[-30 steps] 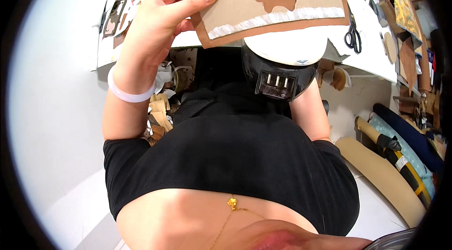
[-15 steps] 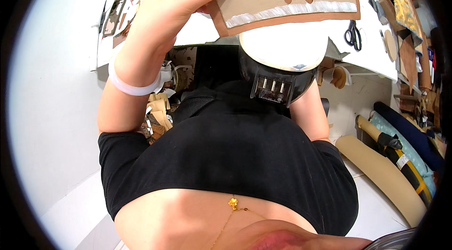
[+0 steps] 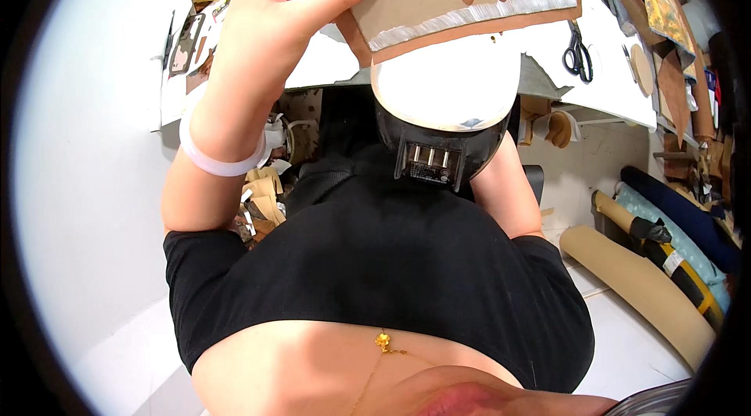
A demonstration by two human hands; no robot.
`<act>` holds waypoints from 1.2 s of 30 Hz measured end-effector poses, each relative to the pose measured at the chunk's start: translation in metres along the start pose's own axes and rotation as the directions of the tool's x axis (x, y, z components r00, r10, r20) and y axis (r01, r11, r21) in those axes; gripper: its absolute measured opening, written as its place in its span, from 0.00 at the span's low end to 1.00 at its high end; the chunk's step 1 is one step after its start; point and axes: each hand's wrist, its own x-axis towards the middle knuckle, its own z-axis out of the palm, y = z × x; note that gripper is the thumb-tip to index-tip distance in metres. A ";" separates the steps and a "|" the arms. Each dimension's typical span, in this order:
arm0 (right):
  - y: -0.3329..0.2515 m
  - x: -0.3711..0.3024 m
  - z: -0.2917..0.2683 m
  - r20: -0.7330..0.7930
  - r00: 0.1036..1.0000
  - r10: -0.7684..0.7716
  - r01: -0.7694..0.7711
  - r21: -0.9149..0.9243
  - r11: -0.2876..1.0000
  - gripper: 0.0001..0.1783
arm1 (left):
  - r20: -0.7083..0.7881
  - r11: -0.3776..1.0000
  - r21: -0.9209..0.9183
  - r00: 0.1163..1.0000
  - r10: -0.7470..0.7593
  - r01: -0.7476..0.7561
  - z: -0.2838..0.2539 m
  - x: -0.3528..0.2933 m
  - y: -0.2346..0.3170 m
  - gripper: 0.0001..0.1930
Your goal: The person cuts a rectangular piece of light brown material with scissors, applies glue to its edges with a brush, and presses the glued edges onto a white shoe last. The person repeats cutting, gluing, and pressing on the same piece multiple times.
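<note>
My left hand (image 3: 301, 13) grips a flat brown leather panel (image 3: 356, 39) by its left edge, thumb on the face and fingers behind. A grey-tan layer with irregular cut-outs covers the panel, and a streaky white strip runs along its near edge. Just below hangs a round black-sided appliance (image 3: 446, 148) with a bright white face and three metal pins in a socket on its near side. The panel overlaps its far part. My right forearm (image 3: 507, 190) reaches up behind the appliance, which hides my right hand and whatever its fingers hold.
Black-handled scissors (image 3: 578, 56) lie on the white table (image 3: 544, 46) at the right. A phone (image 3: 186, 44) and scraps are at the left. Rolled materials (image 3: 637, 291) lean at lower right. Under the table stands a heap of leather scraps (image 3: 264, 193).
The panel and the appliance have shifted a little left, and the appliance sits slightly nearer to me. The whole view has also moved slightly. My left hand keeps its grip.
</note>
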 end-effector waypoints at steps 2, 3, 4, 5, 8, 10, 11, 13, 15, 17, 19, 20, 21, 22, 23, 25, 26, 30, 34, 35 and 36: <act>0.002 0.002 0.004 0.022 0.999 -0.048 0.050 -0.076 0.996 0.35 | -0.043 1.000 -0.018 0.999 0.022 -0.023 0.003 -0.003 0.004 0.19; 0.005 0.004 0.005 0.068 0.992 -0.103 0.112 -0.149 0.982 0.32 | -0.062 0.999 -0.026 0.997 0.034 -0.036 0.005 -0.005 0.006 0.18; 0.005 0.005 0.006 0.087 0.989 -0.122 0.135 -0.164 0.977 0.31 | -0.049 0.997 -0.040 0.996 0.068 -0.070 0.007 -0.007 0.009 0.17; 0.005 0.006 0.007 0.106 0.984 -0.141 0.159 -0.178 0.971 0.29 | -0.035 0.993 -0.054 0.994 0.102 -0.103 0.011 -0.011 0.011 0.16; 0.002 0.006 0.005 -0.010 0.992 -0.129 0.128 -0.042 0.991 0.27 | -0.055 0.986 -0.055 0.986 0.155 -0.158 0.019 -0.022 0.018 0.12; -0.001 0.001 0.000 -0.202 0.969 -0.139 0.155 0.068 0.986 0.27 | -0.109 0.972 0.005 0.966 0.233 -0.234 0.027 -0.024 0.020 0.10; -0.002 -0.002 -0.003 -0.293 0.947 -0.135 0.177 0.120 0.977 0.26 | -0.093 0.965 0.033 0.961 0.261 -0.260 0.028 -0.024 0.020 0.10; -0.003 -0.009 -0.009 -0.403 0.905 -0.138 0.213 0.149 0.966 0.26 | -0.085 0.942 0.098 0.940 0.330 -0.322 0.031 -0.027 0.019 0.09; -0.002 -0.012 -0.017 -0.380 0.908 -0.176 0.216 0.065 0.974 0.27 | -0.141 0.927 0.107 0.917 0.373 -0.360 0.034 -0.028 0.015 0.08; -0.001 -0.013 -0.023 -0.339 0.918 -0.207 0.217 -0.011 0.976 0.28 | -0.072 0.846 0.236 0.860 0.505 -0.478 0.032 -0.026 0.012 0.08; -0.001 -0.011 -0.028 -0.301 0.925 -0.234 0.226 -0.063 0.972 0.28 | -0.045 0.817 0.301 0.849 0.527 -0.492 0.031 -0.027 0.010 0.08; -0.002 -0.009 -0.030 -0.282 0.929 -0.240 0.227 -0.080 0.971 0.29 | -0.016 0.802 0.312 0.841 0.541 -0.510 0.031 -0.027 0.009 0.09; -0.002 -0.008 -0.032 -0.269 0.930 -0.250 0.232 -0.098 0.968 0.29 | 0.014 0.774 0.310 0.816 0.577 -0.553 0.031 -0.027 0.008 0.10; -0.002 -0.008 -0.033 -0.258 0.932 -0.255 0.235 -0.108 0.966 0.30 | 0.000 0.779 0.326 0.824 0.566 -0.535 0.033 -0.027 0.008 0.09; -0.002 -0.007 -0.034 -0.250 0.933 -0.260 0.237 -0.119 0.964 0.30 | -0.002 0.782 0.324 0.826 0.564 -0.533 0.033 -0.027 0.007 0.09; -0.003 -0.006 -0.036 -0.235 0.934 -0.270 0.242 -0.141 0.960 0.31 | -0.009 0.789 0.318 0.831 0.556 -0.525 0.036 -0.025 0.007 0.09; -0.003 -0.007 -0.037 -0.231 0.933 -0.275 0.244 -0.153 0.958 0.31 | -0.017 0.761 0.368 0.815 0.580 -0.534 0.037 -0.025 0.007 0.08; -0.004 -0.007 -0.040 -0.214 0.935 -0.284 0.247 -0.182 0.952 0.33 | -0.017 0.736 0.383 0.792 0.610 -0.558 0.039 -0.022 0.007 0.09; -0.004 -0.006 -0.041 -0.218 0.933 -0.285 0.244 -0.196 0.950 0.34 | 0.028 0.650 0.462 0.743 0.669 -0.603 0.039 -0.018 0.007 0.12; -0.004 -0.005 -0.041 -0.221 0.933 -0.284 0.243 -0.193 0.951 0.34 | 0.051 0.603 0.496 0.714 0.699 -0.625 0.038 -0.018 0.007 0.14; -0.003 -0.005 -0.042 -0.221 0.932 -0.286 0.244 -0.196 0.950 0.34 | 0.059 0.581 0.509 0.699 0.712 -0.635 0.038 -0.019 0.006 0.14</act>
